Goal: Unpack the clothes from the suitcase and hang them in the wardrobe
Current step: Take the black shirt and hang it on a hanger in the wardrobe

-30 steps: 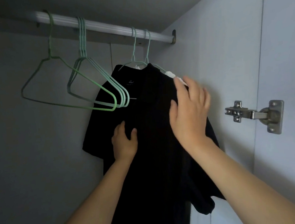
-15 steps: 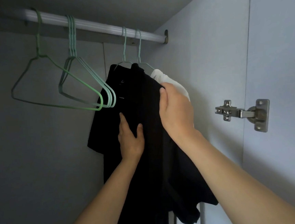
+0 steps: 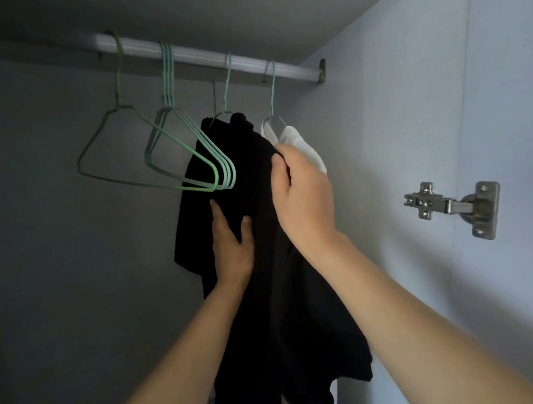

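A black shirt (image 3: 249, 171) hangs from the wardrobe rail (image 3: 200, 54) on a green wire hanger (image 3: 225, 86). Just to its right hangs a white garment (image 3: 302, 148) on its own hanger. My right hand (image 3: 301, 195) grips the black shirt's right shoulder edge, with the thumb on the front, and partly covers the white garment. Lower down, my left hand (image 3: 232, 246) holds the shirt's front; fabric lies between its thumb and one raised finger, and the other fingers are hidden. The suitcase is out of view.
Several empty green wire hangers (image 3: 170, 152) hang on the rail to the left of the shirt. The wardrobe's side wall (image 3: 384, 159) is close on the right, with a metal door hinge (image 3: 452, 206) sticking out. The grey back wall lies behind.
My right hand went from flat on the shirt to curled round its right shoulder edge. The white garment now shows beside the black shirt. My left hand stayed on the shirt's front.
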Motion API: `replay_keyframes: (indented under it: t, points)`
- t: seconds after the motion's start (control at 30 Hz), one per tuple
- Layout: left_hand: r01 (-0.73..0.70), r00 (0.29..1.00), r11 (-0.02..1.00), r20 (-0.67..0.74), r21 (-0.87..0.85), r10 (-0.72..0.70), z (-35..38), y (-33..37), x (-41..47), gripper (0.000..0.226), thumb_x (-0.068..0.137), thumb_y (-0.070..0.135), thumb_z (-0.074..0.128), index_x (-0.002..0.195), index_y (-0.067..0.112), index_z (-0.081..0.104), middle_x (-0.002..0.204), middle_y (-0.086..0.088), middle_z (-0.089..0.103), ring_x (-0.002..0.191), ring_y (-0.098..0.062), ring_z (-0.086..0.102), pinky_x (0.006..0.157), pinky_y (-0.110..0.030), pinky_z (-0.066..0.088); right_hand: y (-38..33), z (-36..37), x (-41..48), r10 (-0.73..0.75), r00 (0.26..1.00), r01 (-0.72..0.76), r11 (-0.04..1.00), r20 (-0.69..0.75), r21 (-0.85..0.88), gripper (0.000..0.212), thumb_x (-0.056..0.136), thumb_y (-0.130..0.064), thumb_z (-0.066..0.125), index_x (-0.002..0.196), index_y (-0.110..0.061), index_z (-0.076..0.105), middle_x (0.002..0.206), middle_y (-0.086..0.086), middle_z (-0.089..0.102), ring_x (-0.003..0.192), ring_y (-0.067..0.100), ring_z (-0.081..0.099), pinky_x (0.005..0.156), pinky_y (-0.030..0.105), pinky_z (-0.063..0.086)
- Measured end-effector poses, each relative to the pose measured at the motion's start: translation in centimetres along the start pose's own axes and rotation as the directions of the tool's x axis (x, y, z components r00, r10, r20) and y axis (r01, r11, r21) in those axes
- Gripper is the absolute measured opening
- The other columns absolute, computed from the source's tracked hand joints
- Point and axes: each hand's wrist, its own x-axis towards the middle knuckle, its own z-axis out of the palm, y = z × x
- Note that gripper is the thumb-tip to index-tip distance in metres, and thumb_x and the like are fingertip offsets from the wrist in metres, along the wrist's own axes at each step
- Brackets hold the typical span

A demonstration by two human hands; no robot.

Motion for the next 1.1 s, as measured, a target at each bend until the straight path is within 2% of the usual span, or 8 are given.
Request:
replay_keyframes:
  t: [0.1, 0.23, 0.4, 0.5, 0.77, 0.93, 1.03, 1.1]
  points:
    - [0.018, 1.000, 1.000, 0.001, 0.004, -0.018, -0.5, 0.0, -0.5, 0.067, 0.100, 0.031, 0.042, 0.153, 0.022, 0.001, 0.159, -0.001, 0.011, 0.144, -0.014, 0.017, 0.108, -0.019, 0.015, -0.3, -0.4, -0.6, 0.046, 0.995, -0.039, 0.996, 0.086, -0.075, 0.024, 0.101, -0.028, 0.040, 0.113, -0.022, 0.060, 0.069, -0.017, 0.050, 0.068, -0.009, 0.051, 0.065, 0.019, 0.041]
    - [0.024, 0.999, 0.999, 0.025, 0.027, -0.024, -0.7, 0.4, -1.2, 0.061, 0.101, 0.033, 0.039, 0.153, 0.021, 0.008, 0.159, -0.002, 0.015, 0.144, -0.015, 0.018, 0.109, -0.020, 0.016, -0.6, -0.9, -1.1, 0.065, 0.985, -0.039, 0.987, 0.160, -0.158, 0.036, 0.099, -0.034, 0.044, 0.133, -0.022, 0.048, 0.091, -0.010, 0.065, 0.072, 0.006, 0.059, 0.065, 0.018, 0.044]
    - [0.041, 0.999, 0.999, 0.028, 0.003, -0.041, -1.0, 1.4, -3.2, 0.049, 0.102, 0.032, 0.038, 0.148, 0.017, 0.030, 0.152, -0.002, 0.034, 0.139, -0.013, 0.031, 0.108, -0.021, 0.023, -0.6, -1.6, -2.6, 0.080, 0.982, -0.067, 0.995, 0.174, -0.080, 0.052, 0.095, -0.025, 0.053, 0.143, -0.019, 0.035, 0.129, -0.006, 0.054, 0.112, 0.009, 0.054, 0.088, 0.019, 0.042]
    - [0.041, 0.999, 0.998, 0.029, -0.048, -0.040, -1.1, 2.0, -4.8, 0.042, 0.102, 0.031, 0.038, 0.141, 0.016, 0.044, 0.143, -0.001, 0.047, 0.132, -0.011, 0.041, 0.107, -0.023, 0.031, -0.7, -2.0, -4.4, 0.040, 0.984, -0.029, 0.998, 0.176, -0.060, 0.060, 0.093, -0.017, 0.057, 0.146, -0.021, 0.030, 0.135, -0.004, 0.047, 0.117, 0.008, 0.048, 0.090, 0.013, 0.037]
    - [0.035, 0.998, 0.997, 0.062, -0.073, -0.030, -2.9, 5.1, -8.0, 0.038, 0.102, 0.027, 0.041, 0.137, 0.016, 0.049, 0.138, 0.001, 0.052, 0.126, -0.007, 0.046, 0.101, -0.018, 0.034, -1.3, -3.5, -8.3, 0.068, 0.971, -0.032, 0.987, 0.228, -0.158, 0.063, 0.090, -0.016, 0.060, 0.145, -0.020, 0.030, 0.133, -0.002, 0.044, 0.110, 0.009, 0.052, 0.086, 0.023, 0.050]
    - [0.002, 0.998, 0.987, 0.057, -0.161, 0.007, -4.9, 7.3, -12.1, 0.025, 0.096, 0.019, 0.054, 0.120, 0.015, 0.062, 0.107, 0.014, 0.063, 0.090, 0.015, 0.056, 0.078, -0.001, 0.042, -3.2, -6.0, -12.7, 0.135, 0.968, -0.089, 0.973, 0.212, -0.215, 0.047, 0.091, -0.020, 0.058, 0.136, -0.023, 0.046, 0.131, -0.005, 0.047, 0.110, 0.007, 0.053, 0.083, 0.018, 0.048]
    - [0.024, 0.995, 0.971, 0.101, -0.236, 0.000, -6.4, 8.4, -15.7, 0.015, 0.094, 0.015, 0.058, 0.106, 0.015, 0.066, 0.094, 0.014, 0.065, 0.085, 0.010, 0.061, 0.073, -0.006, 0.046, -5.0, -7.8, -16.1, 0.193, 0.962, -0.143, 0.958, 0.191, -0.250, 0.022, 0.092, -0.022, 0.057, 0.113, -0.022, 0.063, 0.111, -0.008, 0.060, 0.093, 0.006, 0.058, 0.072, 0.017, 0.047]
    - [0.071, 0.985, 0.956, 0.173, -0.286, -0.021, -7.2, 8.6, -18.5, 0.010, 0.093, 0.014, 0.059, 0.097, 0.014, 0.068, 0.086, 0.010, 0.068, 0.079, 0.004, 0.064, 0.069, -0.010, 0.048, -6.3, -9.1, -18.6, 0.263, 0.945, -0.207, 0.942, 0.194, -0.265, 0.011, 0.092, -0.020, 0.056, 0.091, -0.019, 0.066, 0.085, -0.006, 0.064, 0.073, 0.011, 0.059, 0.061, 0.026, 0.049]
